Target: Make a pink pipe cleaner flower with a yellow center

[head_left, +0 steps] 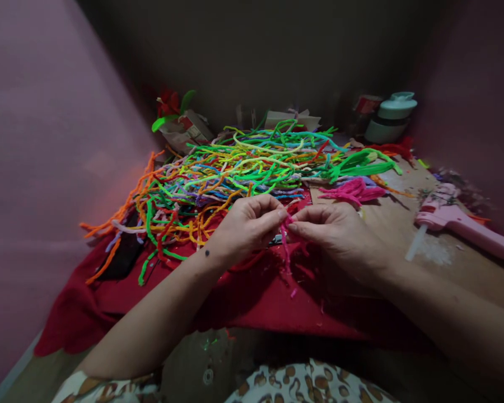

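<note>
Near the front of the table, my left hand (256,221) and my right hand (330,226) meet with thumbs and index fingers pinched together. Between them is a pink pipe cleaner (286,252), its fuzzy ends hanging below the fingertips. Both pinches are closed on it; the exact spot they grip is hidden by the fingers. Just behind my right hand lies a bundle of pink pipe cleaners (355,191). A large tangled heap of multicoloured pipe cleaners (243,162) spreads behind my left hand.
A pink glue gun (462,221) rests on a cardboard sheet (397,224) at the right. A red cloth (252,308) covers the table. At the back stand a pale green bottle (388,126) and a small box (195,129). A dark flat object (121,254) lies at the left.
</note>
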Demonstrator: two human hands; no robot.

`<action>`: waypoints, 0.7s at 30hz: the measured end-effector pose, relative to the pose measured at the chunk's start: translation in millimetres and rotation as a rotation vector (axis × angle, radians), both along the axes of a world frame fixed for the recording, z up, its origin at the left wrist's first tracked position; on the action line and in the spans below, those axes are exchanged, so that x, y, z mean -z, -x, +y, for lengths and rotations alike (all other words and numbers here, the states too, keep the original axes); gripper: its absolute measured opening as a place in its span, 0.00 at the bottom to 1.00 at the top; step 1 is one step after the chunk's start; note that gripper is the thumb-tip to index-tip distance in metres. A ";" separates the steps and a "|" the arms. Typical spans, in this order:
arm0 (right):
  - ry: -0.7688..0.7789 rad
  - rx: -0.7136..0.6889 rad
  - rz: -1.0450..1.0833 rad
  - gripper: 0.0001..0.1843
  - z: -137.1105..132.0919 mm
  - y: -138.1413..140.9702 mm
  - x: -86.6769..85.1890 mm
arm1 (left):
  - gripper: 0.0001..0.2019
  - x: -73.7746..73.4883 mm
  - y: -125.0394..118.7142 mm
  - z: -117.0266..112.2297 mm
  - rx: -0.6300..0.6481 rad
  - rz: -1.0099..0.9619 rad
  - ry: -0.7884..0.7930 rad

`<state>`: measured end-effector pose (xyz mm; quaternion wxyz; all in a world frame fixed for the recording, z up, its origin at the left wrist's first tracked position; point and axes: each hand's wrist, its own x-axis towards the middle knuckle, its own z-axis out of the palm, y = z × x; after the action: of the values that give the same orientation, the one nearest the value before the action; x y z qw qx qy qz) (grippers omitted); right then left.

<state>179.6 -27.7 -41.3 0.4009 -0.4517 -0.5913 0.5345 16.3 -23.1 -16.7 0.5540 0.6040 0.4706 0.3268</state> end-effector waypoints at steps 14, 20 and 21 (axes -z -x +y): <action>0.404 -0.105 0.324 0.08 1.2 5.2 10.9 | 0.10 11.8 0.7 6.0 -0.043 -0.077 -0.070; 0.436 -0.149 0.341 0.06 4.4 3.9 18.8 | 0.11 17.5 -2.4 5.3 -0.091 -0.097 0.104; 0.453 -0.152 0.351 0.05 4.5 4.0 19.7 | 0.11 18.3 -3.5 4.5 -0.103 -0.083 0.087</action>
<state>175.6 -23.2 -61.0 0.3448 -0.3849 -0.4107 0.7512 19.8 -18.6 -35.0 0.5813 0.5403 0.4913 0.3589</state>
